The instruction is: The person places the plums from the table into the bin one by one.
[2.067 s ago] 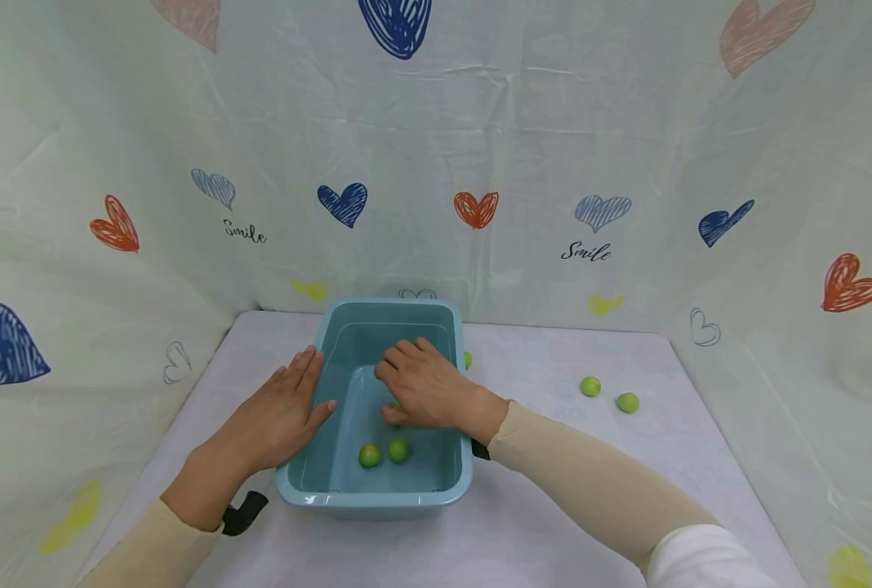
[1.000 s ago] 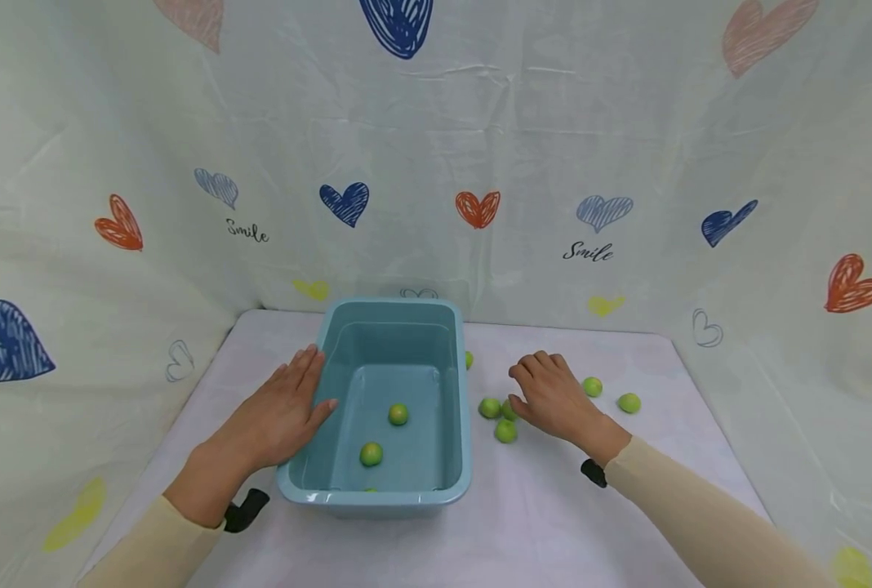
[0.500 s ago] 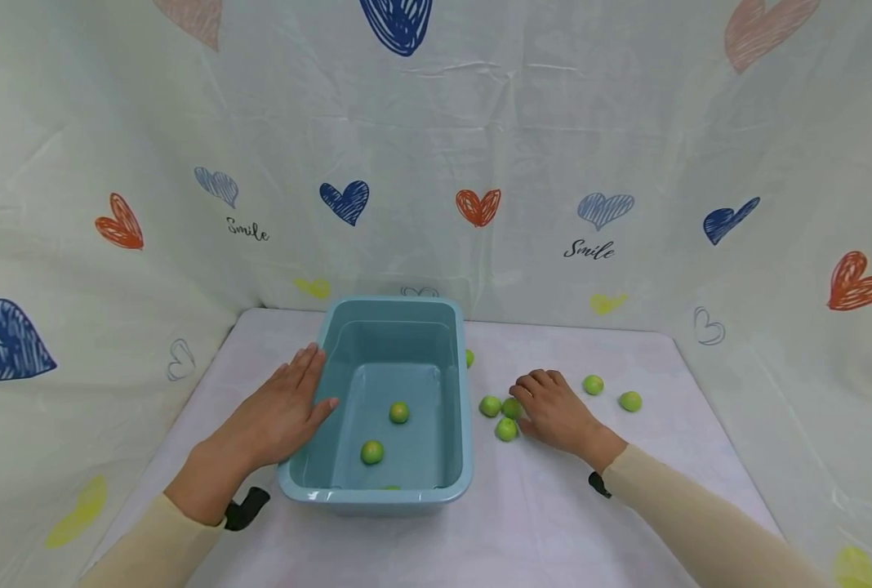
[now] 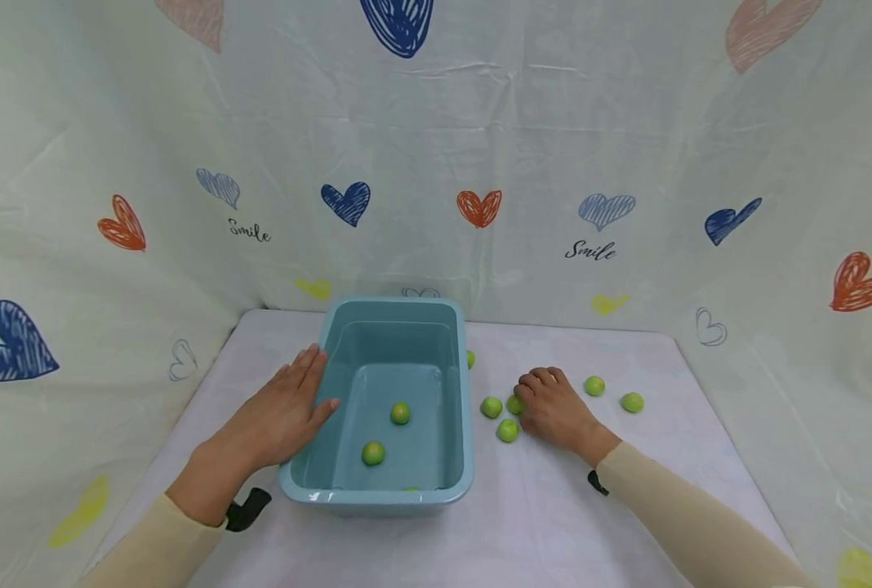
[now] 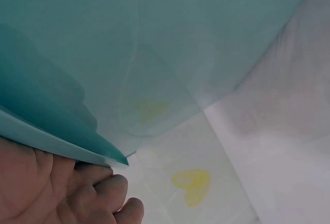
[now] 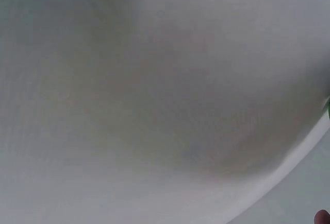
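Note:
My left hand [image 4: 278, 416] rests over the left rim of a light blue plastic basin [image 4: 377, 496], fingers straight and thumb over the inside. In the left wrist view its fingers [image 5: 98, 193] lie along the outside of the rim. My right hand [image 4: 553, 410] is low over the table right of the basin, curled fingers and thumb around a small green lime [image 4: 514, 404]. Its palm side is hidden. Two more limes, one to the left [image 4: 491, 407] and one nearer the front [image 4: 508, 430], lie close by.
Inside the basin are a lime [image 4: 400, 412] near the middle, another lime [image 4: 373, 453] and one mostly hidden behind the front wall. Farther right lie two limes [image 4: 593, 385]. One more lime [image 4: 470, 359] peeks out behind the basin's right rim. A heart-printed curtain [image 4: 524, 163] surrounds the table.
My right hand has left the basin for the limes on the right; its fingers have closed in on one, which has shifted slightly rightward. Limes in the basin have rolled. My left hand stays put.

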The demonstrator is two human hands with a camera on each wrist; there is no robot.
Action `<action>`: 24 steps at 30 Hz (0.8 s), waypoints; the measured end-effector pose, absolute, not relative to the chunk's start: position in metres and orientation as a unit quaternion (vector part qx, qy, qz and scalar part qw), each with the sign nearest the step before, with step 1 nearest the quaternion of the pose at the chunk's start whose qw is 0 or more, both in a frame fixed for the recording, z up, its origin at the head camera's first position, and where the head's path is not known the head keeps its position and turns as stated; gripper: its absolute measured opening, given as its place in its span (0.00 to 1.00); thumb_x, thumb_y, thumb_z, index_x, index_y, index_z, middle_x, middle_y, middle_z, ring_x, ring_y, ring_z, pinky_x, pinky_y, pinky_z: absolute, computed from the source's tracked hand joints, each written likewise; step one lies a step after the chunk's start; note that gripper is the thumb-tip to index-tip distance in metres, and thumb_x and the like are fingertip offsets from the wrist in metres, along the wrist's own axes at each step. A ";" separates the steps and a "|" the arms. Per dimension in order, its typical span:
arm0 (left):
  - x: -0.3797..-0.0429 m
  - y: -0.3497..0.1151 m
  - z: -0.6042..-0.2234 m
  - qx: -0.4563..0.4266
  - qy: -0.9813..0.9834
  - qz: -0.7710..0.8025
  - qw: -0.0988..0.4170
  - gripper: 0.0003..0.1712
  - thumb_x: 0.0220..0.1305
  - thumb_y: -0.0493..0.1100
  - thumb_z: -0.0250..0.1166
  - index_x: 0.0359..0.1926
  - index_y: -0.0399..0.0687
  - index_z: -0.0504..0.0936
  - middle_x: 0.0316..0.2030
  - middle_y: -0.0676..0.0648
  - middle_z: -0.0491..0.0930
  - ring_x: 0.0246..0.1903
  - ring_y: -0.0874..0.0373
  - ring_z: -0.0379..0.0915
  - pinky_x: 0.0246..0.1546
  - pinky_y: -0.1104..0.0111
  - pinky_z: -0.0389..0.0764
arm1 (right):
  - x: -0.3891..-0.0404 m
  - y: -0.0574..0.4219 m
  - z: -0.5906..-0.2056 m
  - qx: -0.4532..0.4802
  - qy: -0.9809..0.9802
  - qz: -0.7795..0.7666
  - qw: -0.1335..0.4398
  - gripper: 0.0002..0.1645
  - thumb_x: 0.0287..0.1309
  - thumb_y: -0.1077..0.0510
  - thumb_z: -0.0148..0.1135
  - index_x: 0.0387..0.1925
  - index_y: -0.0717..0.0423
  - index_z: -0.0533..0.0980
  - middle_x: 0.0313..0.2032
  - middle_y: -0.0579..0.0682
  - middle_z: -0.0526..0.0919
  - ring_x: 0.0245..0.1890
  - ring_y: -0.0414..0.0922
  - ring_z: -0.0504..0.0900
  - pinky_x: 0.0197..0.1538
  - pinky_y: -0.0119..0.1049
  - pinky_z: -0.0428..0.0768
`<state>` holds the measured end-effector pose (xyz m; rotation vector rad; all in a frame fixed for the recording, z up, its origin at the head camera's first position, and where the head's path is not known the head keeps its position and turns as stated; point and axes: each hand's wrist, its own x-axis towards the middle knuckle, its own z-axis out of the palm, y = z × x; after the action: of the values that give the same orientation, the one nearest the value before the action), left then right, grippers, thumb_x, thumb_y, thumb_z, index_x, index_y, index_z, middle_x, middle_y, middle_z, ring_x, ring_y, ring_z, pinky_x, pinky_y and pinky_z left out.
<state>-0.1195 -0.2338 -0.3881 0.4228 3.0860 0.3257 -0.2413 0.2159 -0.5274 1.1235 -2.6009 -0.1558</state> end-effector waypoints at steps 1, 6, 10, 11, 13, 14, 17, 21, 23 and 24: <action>-0.120 -0.234 -0.388 0.134 0.985 0.105 0.006 0.45 0.80 0.53 0.56 0.80 0.25 0.52 0.81 0.27 0.50 0.80 0.30 0.48 0.78 0.38 0.57 | -0.243 0.217 -0.528 0.382 -0.911 -0.052 0.144 0.23 0.61 0.50 0.73 0.53 0.56 0.79 0.54 0.52 0.81 0.61 0.55 0.75 0.66 0.56 0.73; -0.120 -0.234 -0.388 0.133 0.986 0.105 0.008 0.45 0.80 0.52 0.57 0.80 0.25 0.52 0.81 0.27 0.50 0.80 0.30 0.47 0.78 0.38 0.57 | -0.246 0.222 -0.531 0.345 -0.931 -0.035 0.116 0.23 0.63 0.48 0.73 0.54 0.56 0.80 0.54 0.53 0.81 0.61 0.54 0.74 0.66 0.56 0.73; -0.119 -0.234 -0.388 0.133 0.986 0.104 0.006 0.45 0.80 0.52 0.57 0.80 0.24 0.52 0.81 0.27 0.50 0.80 0.29 0.48 0.78 0.37 0.57 | -0.247 0.220 -0.532 0.352 -0.929 -0.013 0.113 0.28 0.62 0.46 0.74 0.59 0.54 0.78 0.55 0.52 0.81 0.60 0.54 0.75 0.67 0.56 0.73; -0.120 -0.234 -0.388 0.133 0.986 0.104 0.006 0.45 0.80 0.52 0.57 0.80 0.24 0.52 0.81 0.27 0.50 0.80 0.29 0.48 0.78 0.37 0.57 | -0.248 0.219 -0.532 0.360 -0.926 -0.010 0.114 0.30 0.62 0.46 0.74 0.60 0.53 0.77 0.55 0.52 0.81 0.60 0.54 0.75 0.66 0.56 0.73; -0.120 -0.234 -0.388 0.133 0.986 0.102 0.006 0.45 0.80 0.52 0.57 0.80 0.24 0.52 0.81 0.27 0.51 0.80 0.29 0.48 0.78 0.37 0.57 | -0.249 0.217 -0.532 0.373 -0.920 -0.008 0.116 0.29 0.62 0.48 0.74 0.62 0.51 0.77 0.54 0.50 0.81 0.59 0.53 0.75 0.66 0.55 0.73; -0.120 -0.234 -0.388 0.132 0.986 0.101 0.006 0.45 0.80 0.52 0.57 0.79 0.24 0.53 0.81 0.27 0.51 0.80 0.29 0.48 0.78 0.37 0.57 | -0.250 0.217 -0.532 0.379 -0.918 -0.009 0.118 0.28 0.63 0.49 0.73 0.61 0.50 0.77 0.53 0.50 0.81 0.59 0.53 0.75 0.66 0.54 0.74; -0.119 -0.234 -0.388 0.130 0.986 0.102 0.009 0.45 0.80 0.52 0.57 0.80 0.25 0.52 0.81 0.27 0.50 0.80 0.30 0.47 0.78 0.37 0.57 | -0.251 0.214 -0.531 0.384 -0.915 -0.018 0.124 0.23 0.64 0.51 0.72 0.58 0.50 0.78 0.52 0.49 0.81 0.58 0.52 0.75 0.64 0.52 0.74; -0.120 -0.234 -0.389 0.129 0.986 0.103 0.010 0.45 0.80 0.53 0.57 0.80 0.25 0.52 0.81 0.27 0.50 0.80 0.30 0.48 0.78 0.37 0.58 | -0.253 0.213 -0.530 0.370 -0.919 -0.026 0.135 0.21 0.64 0.49 0.71 0.53 0.53 0.78 0.50 0.50 0.80 0.55 0.52 0.74 0.61 0.50 0.74; -0.119 -0.233 -0.389 0.129 0.986 0.102 0.010 0.45 0.80 0.53 0.57 0.80 0.25 0.52 0.81 0.27 0.50 0.80 0.30 0.48 0.78 0.37 0.58 | -0.254 0.213 -0.528 0.362 -0.920 -0.026 0.150 0.21 0.62 0.48 0.70 0.50 0.54 0.77 0.47 0.51 0.79 0.53 0.52 0.74 0.59 0.50 0.73; -0.119 -0.233 -0.389 0.128 0.987 0.100 0.010 0.45 0.80 0.53 0.56 0.80 0.26 0.52 0.81 0.27 0.50 0.80 0.30 0.48 0.77 0.37 0.58 | -0.255 0.213 -0.528 0.358 -0.920 -0.025 0.160 0.21 0.61 0.48 0.70 0.48 0.55 0.76 0.46 0.51 0.79 0.51 0.53 0.74 0.58 0.50 0.73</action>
<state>-0.1194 -0.2332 -0.3888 0.3984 3.0809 0.3136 -0.2554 0.2128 -0.5278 1.0237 -2.6280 -0.0714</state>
